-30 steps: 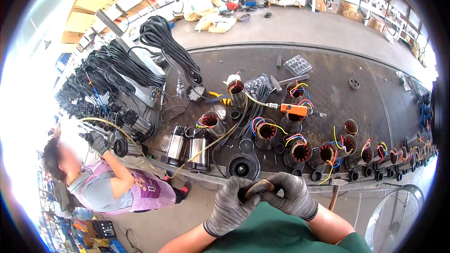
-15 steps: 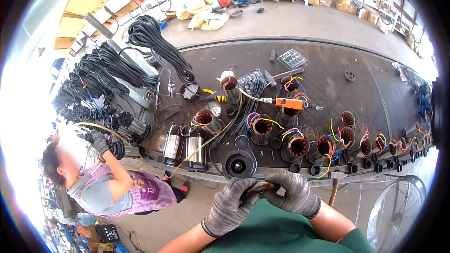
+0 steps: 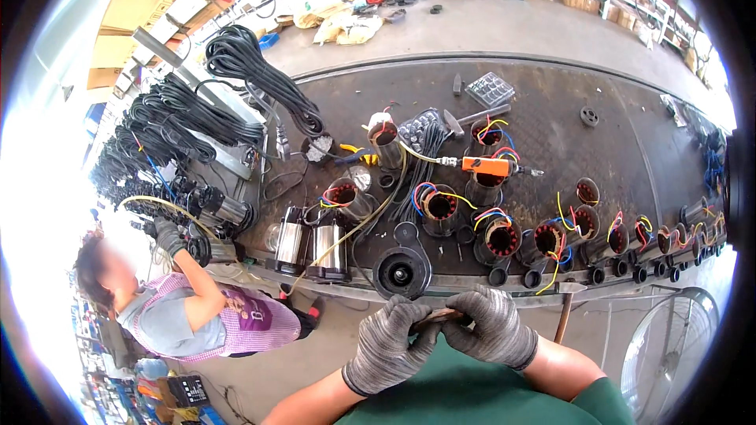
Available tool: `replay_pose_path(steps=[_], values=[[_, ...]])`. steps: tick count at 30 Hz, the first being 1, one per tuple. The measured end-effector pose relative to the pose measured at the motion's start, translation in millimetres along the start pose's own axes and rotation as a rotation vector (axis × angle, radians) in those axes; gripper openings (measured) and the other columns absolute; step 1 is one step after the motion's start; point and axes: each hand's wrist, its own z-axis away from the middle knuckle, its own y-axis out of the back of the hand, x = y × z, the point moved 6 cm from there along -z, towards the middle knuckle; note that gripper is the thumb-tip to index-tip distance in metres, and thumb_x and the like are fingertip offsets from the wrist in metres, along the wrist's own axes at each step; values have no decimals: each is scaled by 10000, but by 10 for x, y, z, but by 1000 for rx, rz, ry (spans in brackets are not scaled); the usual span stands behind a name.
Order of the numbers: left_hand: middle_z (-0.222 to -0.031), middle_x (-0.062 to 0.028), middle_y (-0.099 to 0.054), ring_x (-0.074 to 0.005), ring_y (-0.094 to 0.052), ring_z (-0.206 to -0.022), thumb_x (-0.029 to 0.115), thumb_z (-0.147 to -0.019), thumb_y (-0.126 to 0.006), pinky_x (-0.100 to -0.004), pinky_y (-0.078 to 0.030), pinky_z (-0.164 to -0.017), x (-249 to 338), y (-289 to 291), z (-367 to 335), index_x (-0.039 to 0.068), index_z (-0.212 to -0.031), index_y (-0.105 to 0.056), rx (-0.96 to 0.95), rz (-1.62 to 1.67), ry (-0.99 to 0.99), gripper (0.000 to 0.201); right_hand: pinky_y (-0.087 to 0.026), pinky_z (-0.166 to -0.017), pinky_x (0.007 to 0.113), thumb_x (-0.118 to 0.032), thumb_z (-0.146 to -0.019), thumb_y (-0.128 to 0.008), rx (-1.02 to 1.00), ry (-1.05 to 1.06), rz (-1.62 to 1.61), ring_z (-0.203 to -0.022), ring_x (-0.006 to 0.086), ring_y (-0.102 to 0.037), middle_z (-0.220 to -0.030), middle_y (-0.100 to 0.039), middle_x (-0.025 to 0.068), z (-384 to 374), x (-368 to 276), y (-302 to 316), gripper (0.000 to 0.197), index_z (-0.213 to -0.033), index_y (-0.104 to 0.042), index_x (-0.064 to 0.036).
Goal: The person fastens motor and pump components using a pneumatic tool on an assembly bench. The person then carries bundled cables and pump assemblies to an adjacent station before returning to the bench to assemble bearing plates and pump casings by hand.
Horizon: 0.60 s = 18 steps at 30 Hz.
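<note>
In grey knitted gloves, my left hand [image 3: 390, 348] and my right hand [image 3: 494, 329] meet in front of my body, just off the near table edge. Both pinch a small, flat brownish piece [image 3: 438, 315] seen nearly edge-on; fingers cover most of it, so its kind is unclear. Just beyond my left hand, a round black pump housing [image 3: 402, 273] rests open side up at the table edge. Past my right hand stand motor stators, one of them a metal cylinder [image 3: 498, 243] with red-lined slots and coloured wires.
An orange air tool [image 3: 486, 166] on a hose lies across the stators. Silver motor bodies [image 3: 328, 247] stand left, near coiled black cables [image 3: 264, 79]. A hammer [image 3: 564, 299] overhangs the front edge. At left, a co-worker [image 3: 185, 307] in a checked apron handles a part. A fan [image 3: 669, 346] stands right.
The brownish piece has turned to a flatter, more edge-on angle between my fingers. Both hands stay in nearly the same place. The view has shifted slightly.
</note>
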Motion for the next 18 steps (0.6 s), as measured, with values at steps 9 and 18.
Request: replay_pose_path(steps=[9, 18], values=[[-886, -81, -667, -211, -674, -695, 93, -850, -769, -332, -545, -628, -139, -106, 34, 65, -1042, -607, 1, 40, 102, 253, -552, -601, 398, -130, -768, -825, 2, -51, -36, -674, 329, -678, -796, -669, 150, -12, 84, 17, 335, -1050, -665, -47], [-1025, -76, -672, -147, -684, -877, 110, -925, -738, -289, -561, -783, -205, -61, 80, 31, -1239, -575, 43, 372, 303, 362, -566, -656, 374, -152, -786, -853, 23, -58, -114, -750, 289, -698, -910, -684, 146, -27, 31, 119, 363, -1093, -688, -52]])
